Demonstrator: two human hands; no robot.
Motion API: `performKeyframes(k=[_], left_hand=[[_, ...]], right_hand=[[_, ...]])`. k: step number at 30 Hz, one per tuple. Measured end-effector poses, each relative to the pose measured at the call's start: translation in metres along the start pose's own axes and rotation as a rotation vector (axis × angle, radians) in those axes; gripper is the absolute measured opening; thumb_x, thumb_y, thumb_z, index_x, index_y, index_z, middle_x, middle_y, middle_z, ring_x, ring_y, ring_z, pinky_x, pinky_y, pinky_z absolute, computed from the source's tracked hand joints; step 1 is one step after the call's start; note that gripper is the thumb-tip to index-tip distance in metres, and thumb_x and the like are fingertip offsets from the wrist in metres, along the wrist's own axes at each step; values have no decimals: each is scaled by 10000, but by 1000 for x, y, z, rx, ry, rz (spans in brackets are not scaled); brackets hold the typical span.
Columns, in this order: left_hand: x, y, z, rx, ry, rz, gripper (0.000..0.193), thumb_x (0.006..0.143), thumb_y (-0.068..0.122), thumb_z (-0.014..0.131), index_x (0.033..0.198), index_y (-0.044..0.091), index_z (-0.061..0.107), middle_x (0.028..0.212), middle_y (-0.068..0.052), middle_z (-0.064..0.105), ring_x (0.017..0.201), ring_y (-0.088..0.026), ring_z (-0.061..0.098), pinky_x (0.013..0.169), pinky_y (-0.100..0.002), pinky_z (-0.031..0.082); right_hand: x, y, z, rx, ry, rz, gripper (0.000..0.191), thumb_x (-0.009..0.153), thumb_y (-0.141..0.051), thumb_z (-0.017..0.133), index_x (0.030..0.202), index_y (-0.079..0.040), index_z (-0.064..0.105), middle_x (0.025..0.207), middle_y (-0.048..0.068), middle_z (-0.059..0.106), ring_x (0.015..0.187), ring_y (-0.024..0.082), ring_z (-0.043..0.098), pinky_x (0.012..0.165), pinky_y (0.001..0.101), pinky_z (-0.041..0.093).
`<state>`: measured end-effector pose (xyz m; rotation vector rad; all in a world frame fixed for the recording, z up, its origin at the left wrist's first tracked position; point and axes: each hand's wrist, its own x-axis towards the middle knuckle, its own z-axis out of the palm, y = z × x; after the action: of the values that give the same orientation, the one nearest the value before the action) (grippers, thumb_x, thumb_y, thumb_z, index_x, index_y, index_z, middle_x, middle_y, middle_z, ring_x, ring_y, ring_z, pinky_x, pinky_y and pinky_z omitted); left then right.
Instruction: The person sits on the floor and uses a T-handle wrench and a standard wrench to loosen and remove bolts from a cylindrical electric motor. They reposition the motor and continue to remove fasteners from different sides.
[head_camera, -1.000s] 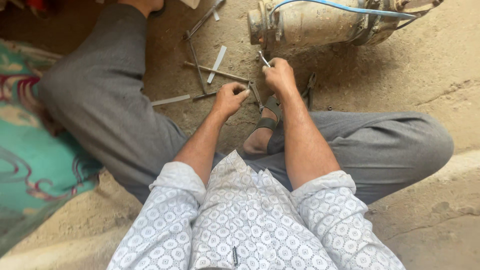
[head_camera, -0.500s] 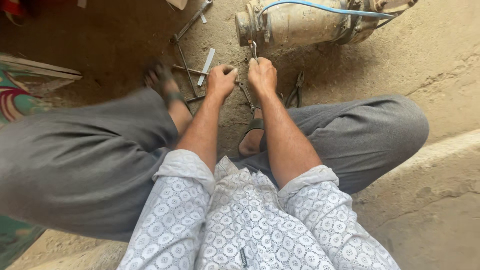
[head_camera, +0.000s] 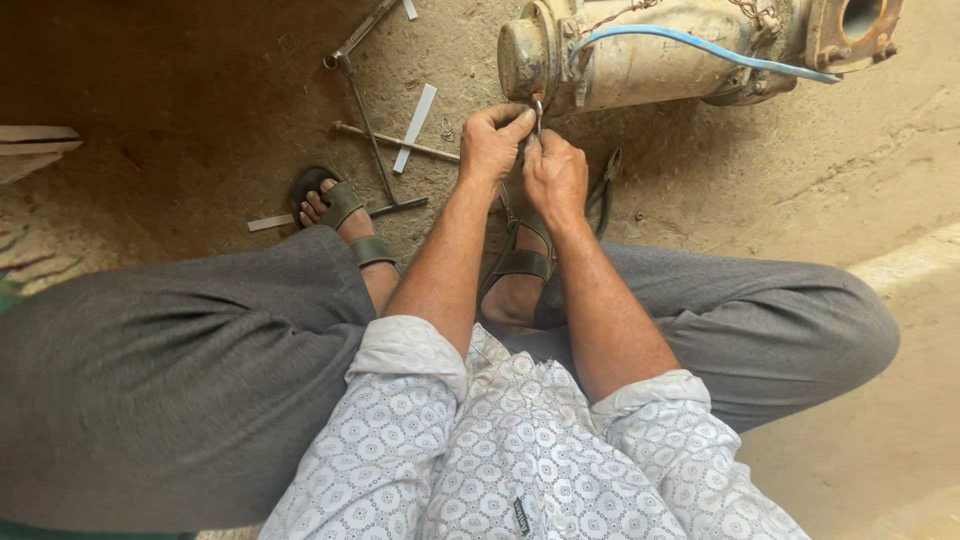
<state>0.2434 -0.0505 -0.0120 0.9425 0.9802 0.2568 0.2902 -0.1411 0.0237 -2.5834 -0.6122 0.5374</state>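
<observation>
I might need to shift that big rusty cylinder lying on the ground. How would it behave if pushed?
The cylinder looks like thick metal, so probably heavy. Lying on its side, it might roll, though its flange and the blue hose could hinder that.

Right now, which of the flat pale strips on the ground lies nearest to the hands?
The white strip beside the thin rod, just left of the left hand. The others lie farther off: one by the left sandal, one at the top edge.
</observation>
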Motion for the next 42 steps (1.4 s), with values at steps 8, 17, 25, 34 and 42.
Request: performKeyframes(k=[8,17,25,34,42], left_hand=[[12,-13,0,-351,-67,-98,197,881,64,762,1049,-37,778,971,-112,788,840,-151,731,750,-277,597],[13,-16,-7,-554,-88,-222,204,880,89,681,1026,-31,756,908,-98,758,777,-158,714,719,-295,593],[8,-12,-4,-380,134,-176,231,791,25,584,947,-20,748,847,-71,736,716,-158,700,616,-280,576],[-5,-17,-4,-107,170,-183,182,788,44,611,869,26,773,797,-68,749,710,-162,687,651,-314,556],[-3,-16,-5,-28,209,-175,175,784,77,619,857,44,775,820,-67,770,759,-175,706,711,-325,564]], right_hand=[[1,-3,-3,-112,15,-90,275,1006,-256,626,871,-24,687,737,242,661,694,457,666,607,521,492],[-1,-3,19,195,187,-185,218,1038,-192,641,949,-3,701,714,202,659,586,274,686,572,396,500],[3,0,30,212,261,-228,209,1046,-193,646,947,-18,705,688,166,659,580,230,666,558,369,490],[-2,-11,14,159,165,-49,260,1006,-195,659,835,-6,708,613,150,650,525,205,584,497,387,443],[-1,-21,21,205,273,-152,262,1009,-190,650,846,12,685,628,171,607,536,151,546,508,382,439]])
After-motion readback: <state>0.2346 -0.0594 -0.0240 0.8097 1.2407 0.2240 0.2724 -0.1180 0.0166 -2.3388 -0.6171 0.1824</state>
